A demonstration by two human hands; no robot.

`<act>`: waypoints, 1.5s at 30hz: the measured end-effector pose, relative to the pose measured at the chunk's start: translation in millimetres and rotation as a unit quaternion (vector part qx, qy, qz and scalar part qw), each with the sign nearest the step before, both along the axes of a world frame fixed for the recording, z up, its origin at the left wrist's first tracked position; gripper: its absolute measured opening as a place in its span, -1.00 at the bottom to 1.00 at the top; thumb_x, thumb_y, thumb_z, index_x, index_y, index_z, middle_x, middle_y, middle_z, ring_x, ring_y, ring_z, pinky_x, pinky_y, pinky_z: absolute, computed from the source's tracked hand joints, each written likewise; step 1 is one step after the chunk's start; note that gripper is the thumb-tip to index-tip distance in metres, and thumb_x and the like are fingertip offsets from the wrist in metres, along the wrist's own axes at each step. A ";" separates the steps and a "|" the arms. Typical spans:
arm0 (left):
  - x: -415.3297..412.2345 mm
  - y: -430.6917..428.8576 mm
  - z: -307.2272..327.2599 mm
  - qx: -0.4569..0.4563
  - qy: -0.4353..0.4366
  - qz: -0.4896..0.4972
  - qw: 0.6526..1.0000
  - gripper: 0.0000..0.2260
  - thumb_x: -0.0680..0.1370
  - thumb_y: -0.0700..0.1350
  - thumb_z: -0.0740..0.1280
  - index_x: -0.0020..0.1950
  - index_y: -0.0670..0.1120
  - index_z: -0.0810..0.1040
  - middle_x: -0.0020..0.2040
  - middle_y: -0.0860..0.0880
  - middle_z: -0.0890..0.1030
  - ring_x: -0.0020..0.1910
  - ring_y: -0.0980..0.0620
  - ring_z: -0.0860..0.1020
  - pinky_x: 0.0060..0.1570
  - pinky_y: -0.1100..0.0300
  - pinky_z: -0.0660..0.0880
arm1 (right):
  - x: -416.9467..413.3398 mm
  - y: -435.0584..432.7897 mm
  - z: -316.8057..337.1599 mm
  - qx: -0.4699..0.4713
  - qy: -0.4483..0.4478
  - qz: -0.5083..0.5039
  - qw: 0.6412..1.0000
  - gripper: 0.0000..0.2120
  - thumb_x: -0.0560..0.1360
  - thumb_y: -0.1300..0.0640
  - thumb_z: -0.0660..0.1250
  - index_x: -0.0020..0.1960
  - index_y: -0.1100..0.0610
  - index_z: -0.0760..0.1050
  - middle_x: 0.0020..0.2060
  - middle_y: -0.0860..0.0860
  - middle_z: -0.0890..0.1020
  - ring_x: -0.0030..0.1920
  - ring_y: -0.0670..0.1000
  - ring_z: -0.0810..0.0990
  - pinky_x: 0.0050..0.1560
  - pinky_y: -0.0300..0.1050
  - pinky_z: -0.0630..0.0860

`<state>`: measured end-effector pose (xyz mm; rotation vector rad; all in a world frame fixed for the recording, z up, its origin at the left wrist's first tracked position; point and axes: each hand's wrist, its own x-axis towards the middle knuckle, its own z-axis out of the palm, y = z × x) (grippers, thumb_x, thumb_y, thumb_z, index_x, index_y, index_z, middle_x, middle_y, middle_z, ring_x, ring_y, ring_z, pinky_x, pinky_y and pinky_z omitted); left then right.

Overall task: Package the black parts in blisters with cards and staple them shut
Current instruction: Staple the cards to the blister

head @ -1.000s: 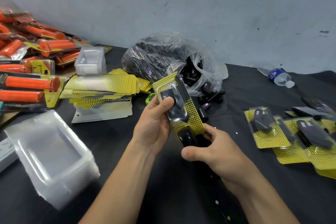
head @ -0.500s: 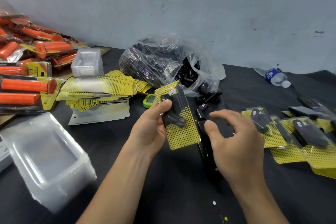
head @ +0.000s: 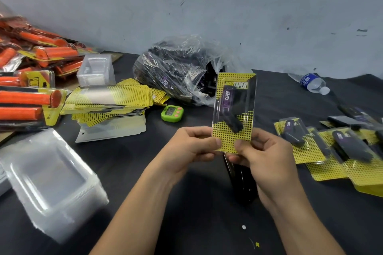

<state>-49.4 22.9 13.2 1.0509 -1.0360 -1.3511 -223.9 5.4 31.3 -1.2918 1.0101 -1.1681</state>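
Stapler [head: 241, 180], black, lies on the table directly beneath the right hand [head: 267, 157], placed for immediate pickup. Both hands pinch the bottom edge of the blister pack [head: 233, 114]: the left hand [head: 190, 147] closes thumb and fingers on the lower left corner, the right hand on the lower right. The pack is held upright, probably to check seating of the black part [head: 231, 114] against the yellow card before stapling. Finished packs [head: 323, 147] lie right of the right hand. Beyond the pack, the bag of parts [head: 176, 68] sits open.
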 end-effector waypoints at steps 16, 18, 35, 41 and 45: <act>-7.7 -0.8 -0.5 0.016 -0.021 0.081 0.996 -0.91 0.50 -0.24 0.51 -0.14 -0.07 0.78 -0.25 -0.09 0.71 -0.27 0.10 0.67 -0.29 0.32 0.56 | -11.2 -10.7 -1.6 0.017 -0.040 -0.038 0.998 -0.88 0.45 0.42 0.49 -0.18 0.23 0.68 -0.36 0.18 0.70 -0.41 0.08 0.67 -0.44 -0.27 0.52; -7.4 -1.6 -2.1 0.012 -0.023 0.092 0.995 -0.89 0.50 -0.24 0.51 -0.17 -0.06 0.79 -0.28 -0.08 0.70 -0.31 0.11 0.66 -0.32 0.33 0.54 | -10.2 -11.4 -2.0 0.014 -0.038 -0.033 0.999 -0.90 0.46 0.40 0.49 -0.13 0.23 0.69 -0.31 0.18 0.72 -0.37 0.09 0.70 -0.40 -0.26 0.57; -26.3 -2.0 -1.4 -0.026 -0.073 0.101 0.992 -0.88 0.48 -0.29 0.51 -0.21 -0.09 0.74 -0.25 -0.11 0.70 -0.33 0.06 0.62 -0.38 0.28 0.44 | -13.4 -15.7 -5.7 -0.060 0.033 -0.010 0.998 -0.81 0.46 0.32 0.54 -0.18 0.03 0.74 -0.36 0.13 0.71 -0.37 0.08 0.67 -0.32 -0.18 0.59; -46.6 -7.7 7.6 -0.018 -0.095 0.156 0.983 -0.83 0.48 -0.32 0.50 -0.25 -0.10 0.73 -0.31 -0.08 0.70 -0.39 0.09 0.61 -0.42 0.30 0.45 | -20.4 -25.0 -2.7 -0.012 -0.007 -0.025 1.000 -0.71 0.47 0.39 0.50 -0.27 0.04 0.74 -0.41 0.08 0.68 -0.45 -0.01 0.64 -0.45 -0.27 0.49; -75.1 -15.7 25.5 -0.011 -0.033 0.181 0.983 -0.85 0.53 -0.35 0.46 0.00 -0.12 0.69 -0.13 -0.07 0.76 -0.19 0.05 0.72 -0.25 0.27 0.60 | -36.0 -27.5 7.6 0.028 -0.074 -0.091 0.993 -0.74 0.50 0.34 0.50 -0.27 0.03 0.74 -0.40 0.07 0.68 -0.43 -0.03 0.64 -0.45 -0.28 0.50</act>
